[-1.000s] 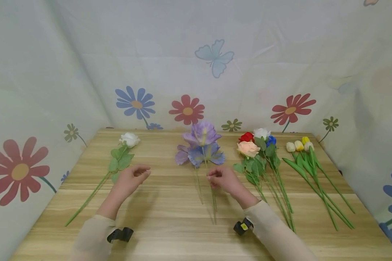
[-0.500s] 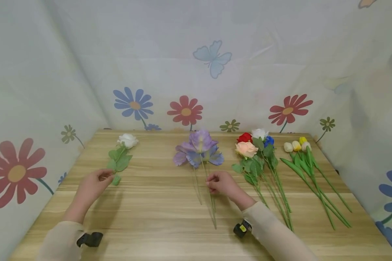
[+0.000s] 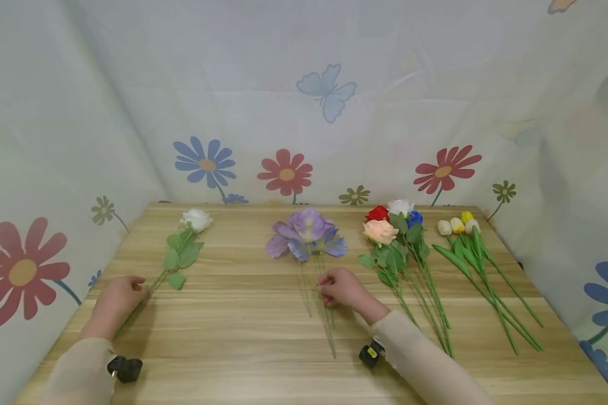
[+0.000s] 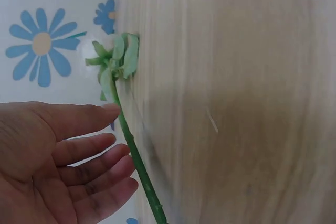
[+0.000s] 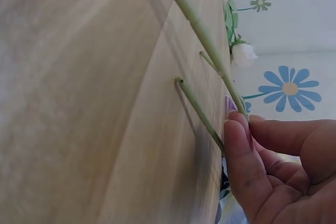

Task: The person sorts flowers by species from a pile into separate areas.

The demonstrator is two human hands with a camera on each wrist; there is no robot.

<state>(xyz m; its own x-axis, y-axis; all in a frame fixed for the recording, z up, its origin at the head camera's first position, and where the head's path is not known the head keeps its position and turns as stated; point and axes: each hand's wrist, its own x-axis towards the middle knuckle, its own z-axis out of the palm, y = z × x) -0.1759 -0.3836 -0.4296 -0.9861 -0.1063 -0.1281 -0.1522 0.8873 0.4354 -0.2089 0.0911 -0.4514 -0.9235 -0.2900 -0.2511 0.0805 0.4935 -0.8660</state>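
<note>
On the left of the table, a white rose [image 3: 196, 220] with green leaves lies with its stem slanting toward me. My left hand [image 3: 114, 304] is over the lower stem. In the left wrist view its thumb and fingers [image 4: 97, 158] are loosely straight beside the green stem [image 4: 137, 156], not closed round it. At the middle, my right hand [image 3: 347, 289] pinches the thin stem [image 5: 202, 32] of a large purple flower [image 3: 306, 222] between thumb and fingertips. Other bluish-purple blooms [image 3: 334, 246] lie under it, their bare stems pointing toward me.
Right of the middle lie several leafy roses: a peach rose [image 3: 380, 232], a red rose [image 3: 377, 214], a white one and a blue one. Farther right are tulips [image 3: 457, 226] with long green stems. Flower-printed cloth [image 3: 233, 112] surrounds the wooden table [image 3: 243, 360].
My left hand has moved left and toward me, down along the white rose's stem. The purple flower in my right hand has sunk onto the bluish blooms; that hand has barely moved.
</note>
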